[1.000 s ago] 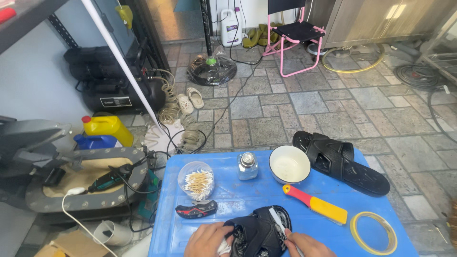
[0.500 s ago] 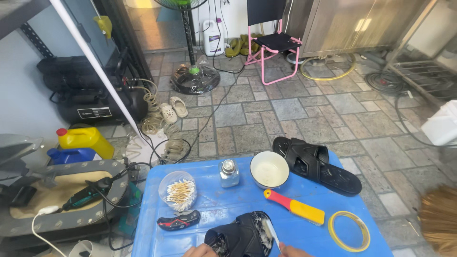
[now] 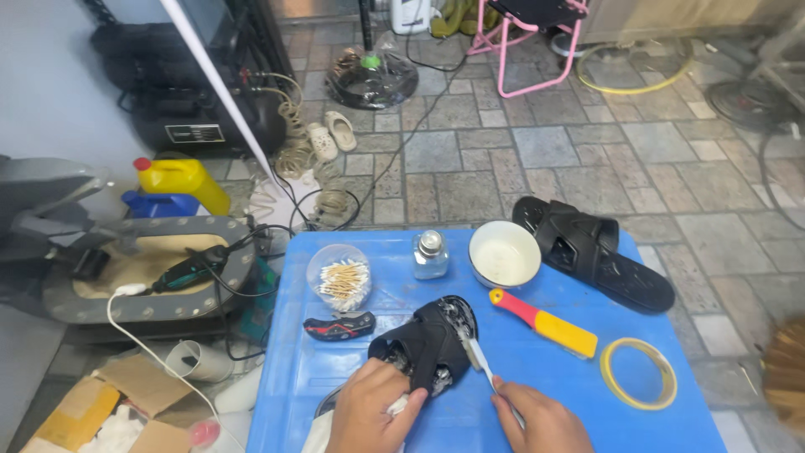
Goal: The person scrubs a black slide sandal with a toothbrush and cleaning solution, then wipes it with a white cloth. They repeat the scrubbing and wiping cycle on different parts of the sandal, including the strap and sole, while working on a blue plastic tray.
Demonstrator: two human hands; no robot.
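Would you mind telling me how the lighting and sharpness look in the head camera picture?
Head view: even, soft daylight with faint shadows and no strong glare; the blue table, black sandal and both hands, left hand and right hand, are sharp; wide-angle distortion bends the floor tiles near the edges.

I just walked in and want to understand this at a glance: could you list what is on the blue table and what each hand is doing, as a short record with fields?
Surface: blue plastic table
Left hand: grips black rubber sandal, turned sole-up
Right hand: holds thin pale tool against the sandal
Second sandal: black slide at the table's far right edge
Containers: clear round tub of cotton swabs; small glass bottle; white bowl
Other tools: red-and-yellow handled tool; yellow tape ring; red-and-black folded knife
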